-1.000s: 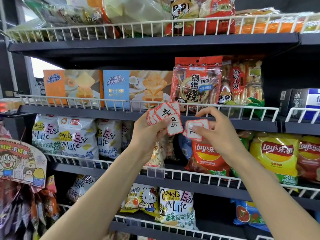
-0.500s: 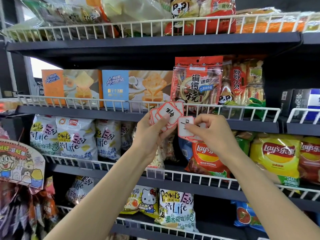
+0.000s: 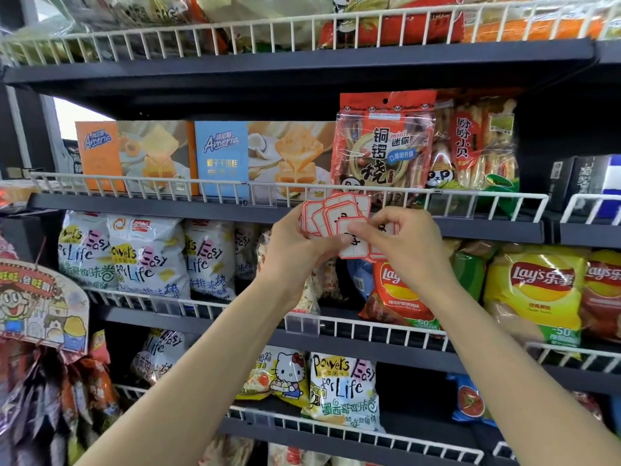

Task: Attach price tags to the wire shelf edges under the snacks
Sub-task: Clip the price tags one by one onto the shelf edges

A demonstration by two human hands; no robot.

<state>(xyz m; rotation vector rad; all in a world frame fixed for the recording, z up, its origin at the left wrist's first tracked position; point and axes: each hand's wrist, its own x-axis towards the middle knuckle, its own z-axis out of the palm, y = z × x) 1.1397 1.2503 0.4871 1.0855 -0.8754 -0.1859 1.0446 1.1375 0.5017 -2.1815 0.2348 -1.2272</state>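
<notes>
Both arms reach up in front of the snack shelves, and the two hands meet just below the white wire shelf edge (image 3: 396, 193) of the second shelf from the top. The left hand (image 3: 295, 250) grips a fanned stack of price tags (image 3: 331, 213), white cards with red borders, its thumb lying across their lower part and its fingers curled behind them. The fan rises above that hand, and its top corners overlap the wire rail. The right hand (image 3: 408, 245) pinches one single tag (image 3: 353, 242) between thumb and forefinger; this card sits at the front of the fan, low and to the right, touching or nearly touching the stack. More red-edged cards show behind the right hand's fingers, though how many I cannot tell.

Above the rail stands a red packet of mini pastries (image 3: 383, 146), with two Ameria boxes (image 3: 221, 156) to its left. Clear plastic tag holders (image 3: 258, 195) hang from the wire edge near the hands. On the shelf below, behind the right wrist, sit Lay's chip bags (image 3: 537, 287).
</notes>
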